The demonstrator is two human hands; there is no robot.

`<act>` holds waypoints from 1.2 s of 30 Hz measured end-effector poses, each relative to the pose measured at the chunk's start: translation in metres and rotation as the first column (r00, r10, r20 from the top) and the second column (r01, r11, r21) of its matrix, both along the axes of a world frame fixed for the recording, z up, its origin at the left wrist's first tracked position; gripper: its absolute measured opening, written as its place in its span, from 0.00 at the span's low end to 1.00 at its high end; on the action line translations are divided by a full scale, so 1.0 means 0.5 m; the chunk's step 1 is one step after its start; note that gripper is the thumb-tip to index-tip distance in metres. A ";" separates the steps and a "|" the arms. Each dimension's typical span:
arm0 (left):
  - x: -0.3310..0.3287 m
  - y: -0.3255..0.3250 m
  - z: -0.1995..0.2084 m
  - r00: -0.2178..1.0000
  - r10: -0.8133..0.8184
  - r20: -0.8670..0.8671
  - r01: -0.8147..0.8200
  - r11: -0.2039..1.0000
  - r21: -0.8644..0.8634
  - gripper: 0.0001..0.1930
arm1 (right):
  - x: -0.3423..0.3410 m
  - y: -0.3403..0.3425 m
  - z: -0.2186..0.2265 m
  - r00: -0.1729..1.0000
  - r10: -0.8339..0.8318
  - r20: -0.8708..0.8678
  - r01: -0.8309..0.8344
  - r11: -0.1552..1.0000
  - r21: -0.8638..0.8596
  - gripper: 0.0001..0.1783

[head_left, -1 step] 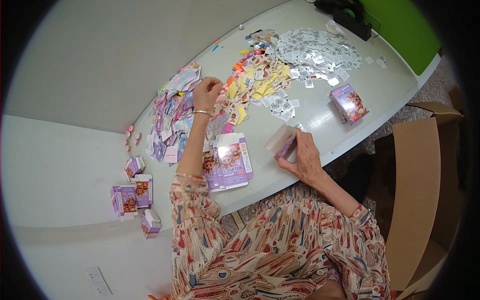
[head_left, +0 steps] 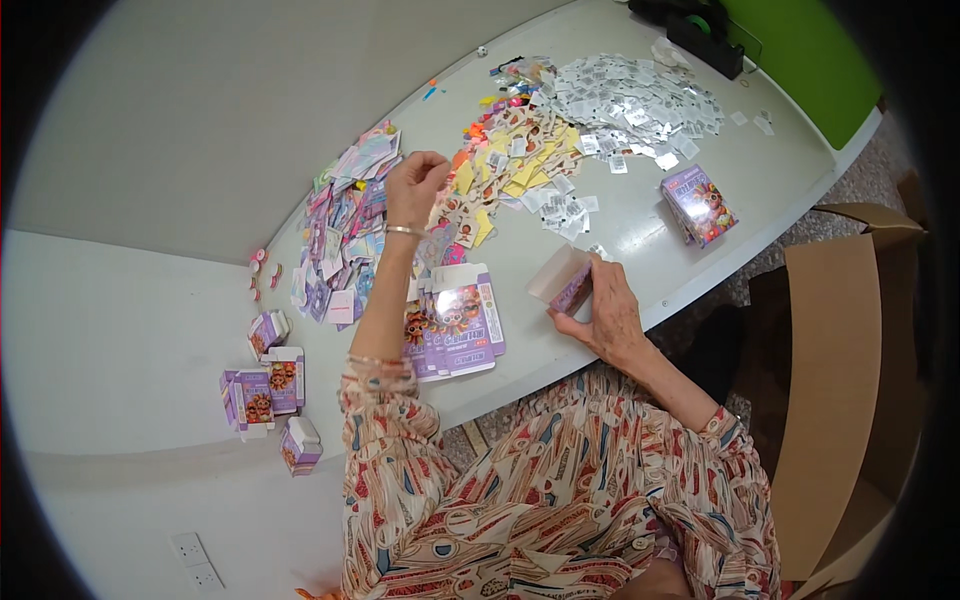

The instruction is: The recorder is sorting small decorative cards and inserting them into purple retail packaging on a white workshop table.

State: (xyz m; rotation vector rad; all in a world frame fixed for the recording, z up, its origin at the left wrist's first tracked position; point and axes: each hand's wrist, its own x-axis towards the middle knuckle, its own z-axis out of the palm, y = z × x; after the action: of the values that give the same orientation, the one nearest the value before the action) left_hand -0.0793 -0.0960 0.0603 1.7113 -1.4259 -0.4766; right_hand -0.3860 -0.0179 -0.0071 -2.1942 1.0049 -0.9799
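My right hand (head_left: 612, 318) grips a small purple carton (head_left: 573, 290) near the table's front edge. Its white flap (head_left: 548, 274) is folded out and its mouth faces up and to the left. My left hand (head_left: 416, 188) hovers at the inner edge of a heap of pastel purple and pink packets (head_left: 345, 235), fingers curled together in a pinch. Whatever those fingertips hold, if anything, I cannot make out. Beyond that hand lie yellow and cream picture cards (head_left: 525, 150). Under my left forearm, several flattened purple cartons (head_left: 465, 325) overlap in a stack.
Small silvery-white packets (head_left: 635, 100) are heaped at the back, with a few loose packets (head_left: 567, 212) closer in. A finished-looking purple box (head_left: 698, 207) stands at right. More purple cartons (head_left: 262, 395) sit at left. A black tape dispenser (head_left: 705, 45) and an open cardboard box (head_left: 830, 390) flank the table.
The carton in my right hand has tilted slightly, so more of its inside shows. My left hand has barely moved.
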 end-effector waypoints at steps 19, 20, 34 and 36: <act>-0.118 0.206 0.075 0.972 0.022 0.236 0.028 0.979 -0.204 0.07 | 0.018 -0.005 0.013 0.999 -0.022 -0.044 0.020 0.999 -0.034 0.46; -0.060 0.201 0.056 0.973 0.164 0.160 -0.146 0.983 -0.114 0.07 | 0.019 -0.007 0.006 0.999 -0.027 -0.036 0.025 0.998 -0.053 0.46; 0.253 0.271 -0.161 0.789 0.416 0.452 -0.471 0.882 0.010 0.18 | 0.016 -0.002 0.010 0.999 -0.038 -0.039 0.034 0.996 -0.086 0.48; 0.284 0.306 -0.150 0.731 0.533 0.426 -0.473 0.846 -0.247 0.10 | 0.029 0.005 0.029 1.000 0.021 -0.011 -0.022 0.994 -0.107 0.48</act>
State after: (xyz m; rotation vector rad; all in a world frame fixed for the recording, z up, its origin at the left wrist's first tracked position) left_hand 0.0625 0.0568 -0.0147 2.1043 -1.1913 0.3654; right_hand -0.3713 -0.0154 0.0073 -2.2943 0.9507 -1.0366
